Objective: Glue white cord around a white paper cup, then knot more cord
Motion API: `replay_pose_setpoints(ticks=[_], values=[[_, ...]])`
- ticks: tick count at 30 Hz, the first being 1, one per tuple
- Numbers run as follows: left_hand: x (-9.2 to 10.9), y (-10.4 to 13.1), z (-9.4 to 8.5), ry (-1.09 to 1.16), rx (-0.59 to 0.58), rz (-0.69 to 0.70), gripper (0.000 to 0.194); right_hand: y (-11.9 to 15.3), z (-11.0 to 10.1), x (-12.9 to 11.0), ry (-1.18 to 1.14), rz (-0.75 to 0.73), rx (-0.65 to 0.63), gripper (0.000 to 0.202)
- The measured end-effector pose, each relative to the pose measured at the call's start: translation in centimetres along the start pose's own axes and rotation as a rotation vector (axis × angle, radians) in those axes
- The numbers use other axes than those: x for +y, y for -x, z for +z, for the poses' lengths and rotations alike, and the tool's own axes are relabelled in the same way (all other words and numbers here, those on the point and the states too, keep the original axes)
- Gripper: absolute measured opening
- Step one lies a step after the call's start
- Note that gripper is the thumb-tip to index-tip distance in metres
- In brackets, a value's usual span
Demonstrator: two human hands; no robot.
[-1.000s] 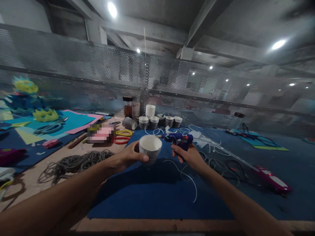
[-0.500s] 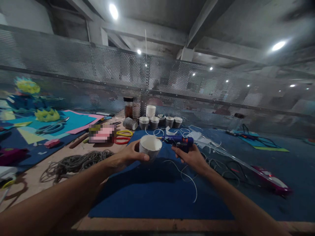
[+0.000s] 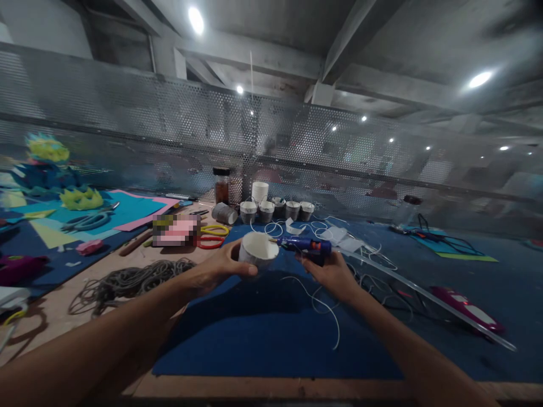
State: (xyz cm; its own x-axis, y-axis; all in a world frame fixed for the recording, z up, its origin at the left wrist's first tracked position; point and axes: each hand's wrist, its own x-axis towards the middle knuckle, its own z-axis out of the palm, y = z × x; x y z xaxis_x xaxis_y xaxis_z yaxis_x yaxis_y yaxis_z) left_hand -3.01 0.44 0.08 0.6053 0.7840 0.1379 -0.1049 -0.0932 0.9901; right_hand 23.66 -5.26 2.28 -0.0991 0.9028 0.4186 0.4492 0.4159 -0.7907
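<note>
My left hand point(image 3: 229, 264) grips a white paper cup point(image 3: 258, 254) from its left side, with the thumb across the front; the cup is held above the blue mat point(image 3: 254, 345). Fingers of my right hand point(image 3: 331, 275) wrap round the handle of a blue glue gun point(image 3: 303, 244). The gun's nozzle points left and sits at the cup's right rim; whether it touches cannot be told. A long clear glue stick point(image 3: 424, 291) sticks out of the gun's back end towards the lower right. Loose white cord point(image 3: 333, 322) lies on the mat below the gun.
Behind the cup stand several small grey-sided cups point(image 3: 266, 211), a stack of white cups point(image 3: 259, 191) and a brown jar point(image 3: 221, 185). Left lie grey cord point(image 3: 139, 280), scissors point(image 3: 212, 237) and coloured paper point(image 3: 136, 209). A magenta device point(image 3: 466, 310) lies right.
The glue gun has dipped and shifted slightly left, its nozzle now over the cup's rim. Its glue stick has swung down across the magenta device. My left hand has hardly moved.
</note>
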Motion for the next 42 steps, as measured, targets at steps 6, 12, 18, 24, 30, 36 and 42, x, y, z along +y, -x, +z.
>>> replay_pose_setpoints(ticks=[6,12,18,24,30,36,42], values=[[-0.1,-0.1,-0.1,-0.016,-0.005,0.010,0.072,0.0,0.2,-0.1,-0.006,-0.019,0.031,0.016],[0.0,-0.2,0.0,-0.037,0.013,0.026,0.073,0.1,0.2,0.0,0.010,-0.061,0.035,0.018],[0.2,-0.2,0.0,-0.014,0.004,0.013,0.072,0.1,0.4,0.6,-0.005,-0.117,0.051,0.020],[0.1,-0.1,0.0,0.019,-0.027,0.000,0.069,0.2,0.3,0.1,-0.041,-0.079,0.042,0.019],[0.2,0.1,0.1,0.006,-0.071,0.006,0.067,0.2,0.3,-0.4,-0.049,0.024,0.048,0.026],[0.6,0.3,0.3,0.002,-0.104,0.000,0.069,0.2,0.4,0.0,-0.008,0.037,0.030,0.029],[0.5,0.4,0.3,0.013,-0.096,-0.007,0.070,0.3,0.3,-0.1,-0.001,0.039,0.012,0.027]])
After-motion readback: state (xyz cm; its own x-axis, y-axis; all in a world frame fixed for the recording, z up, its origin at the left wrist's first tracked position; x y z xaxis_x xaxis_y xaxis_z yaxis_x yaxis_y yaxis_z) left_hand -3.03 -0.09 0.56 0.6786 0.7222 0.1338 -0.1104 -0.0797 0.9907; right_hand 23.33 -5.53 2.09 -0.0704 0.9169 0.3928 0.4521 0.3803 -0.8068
